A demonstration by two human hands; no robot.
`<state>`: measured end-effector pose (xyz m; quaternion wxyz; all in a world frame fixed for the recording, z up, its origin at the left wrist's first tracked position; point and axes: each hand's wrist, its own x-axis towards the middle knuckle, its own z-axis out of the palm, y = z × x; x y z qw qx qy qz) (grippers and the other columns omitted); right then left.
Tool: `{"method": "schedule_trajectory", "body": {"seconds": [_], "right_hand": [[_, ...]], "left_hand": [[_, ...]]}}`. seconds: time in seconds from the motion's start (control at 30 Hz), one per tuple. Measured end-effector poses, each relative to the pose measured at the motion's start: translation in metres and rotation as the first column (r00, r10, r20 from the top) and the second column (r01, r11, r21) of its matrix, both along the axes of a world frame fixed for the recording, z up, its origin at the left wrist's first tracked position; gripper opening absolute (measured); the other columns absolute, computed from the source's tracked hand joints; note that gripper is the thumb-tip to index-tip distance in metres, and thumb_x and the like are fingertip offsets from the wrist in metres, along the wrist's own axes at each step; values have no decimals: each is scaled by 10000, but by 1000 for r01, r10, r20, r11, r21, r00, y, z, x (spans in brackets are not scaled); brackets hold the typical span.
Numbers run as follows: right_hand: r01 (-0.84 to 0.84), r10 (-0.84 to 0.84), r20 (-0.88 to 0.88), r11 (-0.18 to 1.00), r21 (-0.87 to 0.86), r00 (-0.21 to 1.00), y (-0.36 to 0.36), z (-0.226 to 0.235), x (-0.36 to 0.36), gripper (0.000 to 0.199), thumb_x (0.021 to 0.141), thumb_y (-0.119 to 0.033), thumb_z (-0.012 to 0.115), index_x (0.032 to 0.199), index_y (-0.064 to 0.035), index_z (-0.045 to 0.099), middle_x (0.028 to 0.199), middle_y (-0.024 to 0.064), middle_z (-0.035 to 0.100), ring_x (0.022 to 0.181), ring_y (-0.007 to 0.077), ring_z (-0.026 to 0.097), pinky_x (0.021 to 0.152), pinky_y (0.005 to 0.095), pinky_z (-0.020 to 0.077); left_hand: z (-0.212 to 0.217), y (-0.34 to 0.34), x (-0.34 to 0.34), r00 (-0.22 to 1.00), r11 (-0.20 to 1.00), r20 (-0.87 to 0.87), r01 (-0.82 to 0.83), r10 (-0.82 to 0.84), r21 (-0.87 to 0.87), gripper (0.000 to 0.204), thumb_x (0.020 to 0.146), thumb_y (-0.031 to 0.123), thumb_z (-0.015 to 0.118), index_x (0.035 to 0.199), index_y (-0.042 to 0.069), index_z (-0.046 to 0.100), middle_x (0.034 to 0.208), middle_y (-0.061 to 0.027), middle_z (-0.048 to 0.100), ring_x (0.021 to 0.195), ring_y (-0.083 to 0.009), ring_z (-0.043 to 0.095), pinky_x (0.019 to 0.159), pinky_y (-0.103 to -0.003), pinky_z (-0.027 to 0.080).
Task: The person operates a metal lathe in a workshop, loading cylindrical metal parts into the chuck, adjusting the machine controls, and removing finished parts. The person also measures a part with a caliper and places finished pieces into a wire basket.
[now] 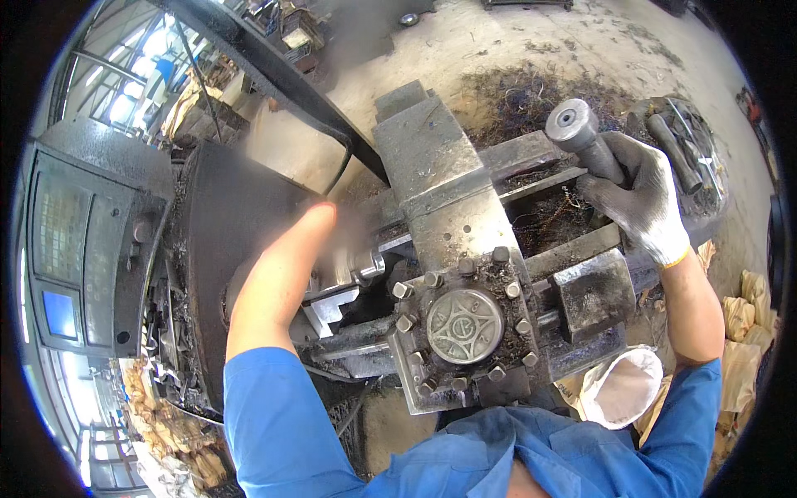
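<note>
My right hand (635, 191), in a white glove with a dark grey palm, is closed round the shank of a flanged metal pin (573, 124). The pin's round head, with a small hole in its centre, tilts up to the left, over the lathe bed. My left forearm (278, 270) reaches toward the chuck area of the lathe. A dark blur hides the left hand and its fingers. Between my arms stands the lathe's tool post (465, 327), ringed with square-headed bolts, on a worn cross slide (440, 166). Shiny metal (369, 266) shows beside the left forearm.
A control panel (62, 241) with a small lit screen stands at the left. Metal shavings (535, 95) lie beyond the bed. Loose tools and a metal bar (674, 153) rest on the right end. An open white sack (623, 386) sits near my right elbow, with several wrapped bundles (739, 332) beside it.
</note>
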<state>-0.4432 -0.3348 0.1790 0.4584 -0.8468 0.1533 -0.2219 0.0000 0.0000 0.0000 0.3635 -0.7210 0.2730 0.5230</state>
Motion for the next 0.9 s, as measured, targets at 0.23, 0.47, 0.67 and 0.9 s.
{"method": "schedule_trajectory", "body": {"seconds": [0.23,0.47,0.67,0.9], "right_hand": [[-21,21,31,1000,9,999,0,1,-9,333,857,-134,817,1140,23,735,822,38,664,755,97,574,697,314,515],[-130,198,166,928,-350,966,37,37,46,339,860,-104,837,1168,-28,720,957,122,786,862,168,770,787,347,620],[-76,289,157,656,-751,944,65,37,116,339,833,-261,795,1116,-78,764,882,160,771,783,333,774,732,413,638],[-528,525,133,742,414,841,7,6,139,264,944,-171,792,1104,31,734,871,75,755,657,113,707,527,291,595]], "left_hand": [[155,7,-53,704,580,679,471,208,-665,572,941,513,673,1358,125,721,1427,-121,683,1313,-365,641,1119,-491,491],[215,63,-171,743,441,506,314,437,-841,459,956,437,686,1290,127,732,1214,-157,752,1158,-383,712,1020,-493,545],[150,120,-198,461,353,732,663,501,-660,361,995,415,654,1054,83,783,1064,-189,772,997,-429,720,900,-533,548],[139,88,-190,293,460,741,631,604,-624,360,978,398,646,877,90,803,898,-190,772,852,-430,726,829,-536,551]]}}
